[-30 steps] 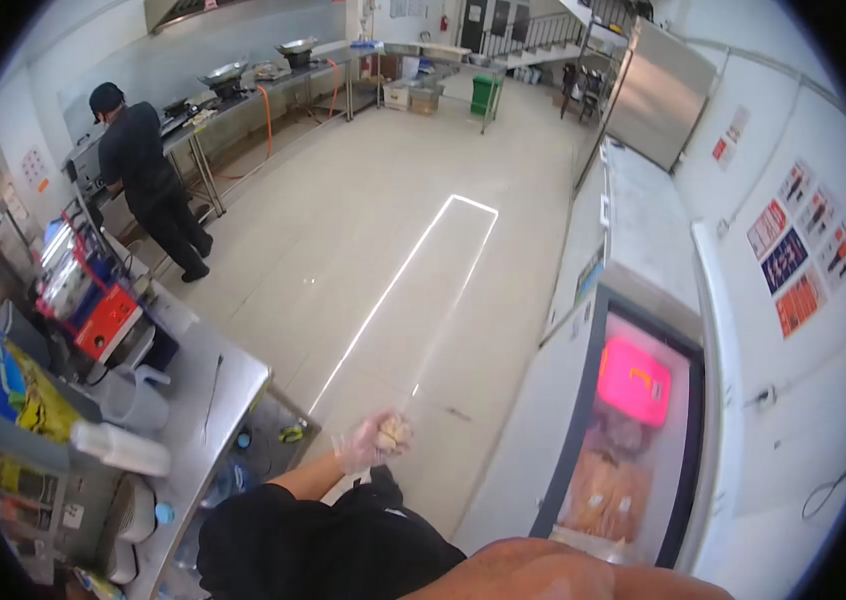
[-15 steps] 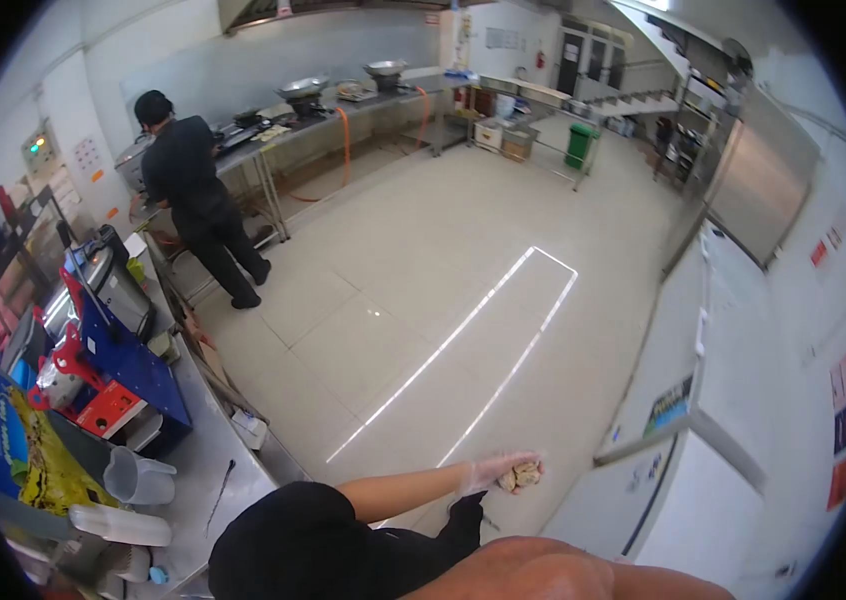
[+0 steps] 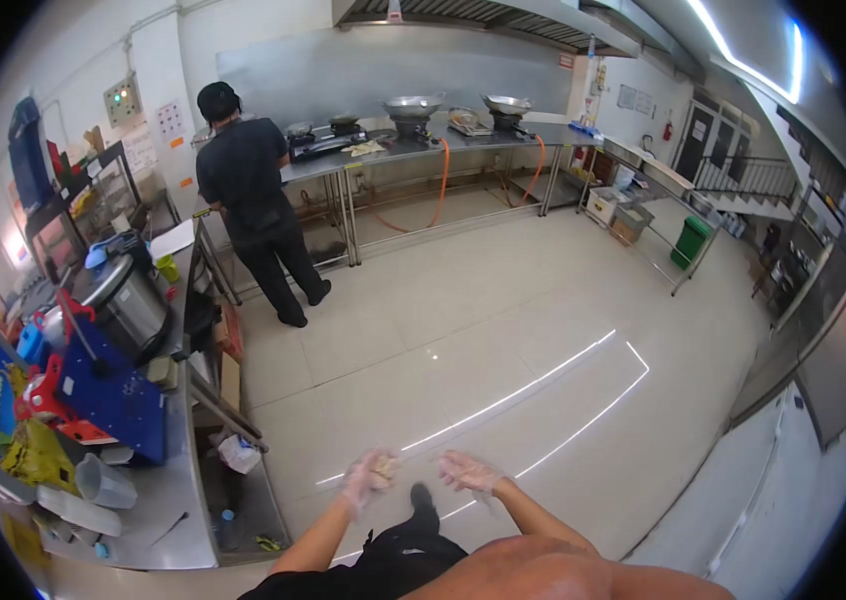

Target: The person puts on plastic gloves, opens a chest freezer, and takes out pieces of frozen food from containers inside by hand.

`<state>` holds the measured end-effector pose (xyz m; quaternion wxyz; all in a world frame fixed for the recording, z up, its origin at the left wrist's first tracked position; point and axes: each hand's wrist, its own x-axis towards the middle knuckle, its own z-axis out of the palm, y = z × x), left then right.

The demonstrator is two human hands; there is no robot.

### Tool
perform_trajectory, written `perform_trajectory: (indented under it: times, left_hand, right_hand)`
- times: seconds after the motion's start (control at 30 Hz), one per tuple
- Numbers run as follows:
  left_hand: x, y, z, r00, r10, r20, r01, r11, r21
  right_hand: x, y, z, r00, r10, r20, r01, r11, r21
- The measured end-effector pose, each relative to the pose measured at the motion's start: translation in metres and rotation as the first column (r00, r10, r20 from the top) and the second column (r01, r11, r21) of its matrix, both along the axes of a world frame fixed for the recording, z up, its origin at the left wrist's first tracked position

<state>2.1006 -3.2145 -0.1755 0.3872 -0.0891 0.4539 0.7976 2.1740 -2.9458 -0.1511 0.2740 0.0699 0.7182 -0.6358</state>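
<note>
My left hand [image 3: 363, 482], in a clear plastic glove, is closed around pale lumpy food pieces [image 3: 382, 474]; their exact kind is too small to tell. My right hand [image 3: 470, 472], gloved as well, is held a short way to the right with its fingers curled. Whether something small sits inside those fingers I cannot make out. Both hands are in front of my body above the tiled floor [image 3: 423, 400], apart from each other. My shoe [image 3: 422, 495] shows below, between the hands.
A steel table [image 3: 168, 500] on my left bears a clear plastic jug [image 3: 106, 482], a blue box [image 3: 108, 400] and a large steel pot [image 3: 130, 305]. A co-worker [image 3: 255, 190] in dark clothes faces a counter ahead. Woks [image 3: 413, 105] stand on burners; a green bin [image 3: 690, 242] is farther right.
My view has turned left, away from the white freezers. My left hand, with the food pieces, has come back toward the left. My right hand has come into view.
</note>
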Motion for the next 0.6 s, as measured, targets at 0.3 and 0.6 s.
perform_trajectory:
  times: [0.3,0.6]
  left_hand:
    - [-0.209,0.236,0.053,0.786,0.079,-0.614,-0.296,0.919,-0.260]
    - [-0.376,0.569,0.095,-0.027,-0.034,-0.999,-0.074,0.997,-0.032]
  right_hand:
    - [-0.206,0.121,0.000,0.849,-0.372,0.376,0.528,0.554,-0.643]
    - [-0.391,0.358,0.056,0.345,-0.919,0.192,0.462,-0.011,-0.887]
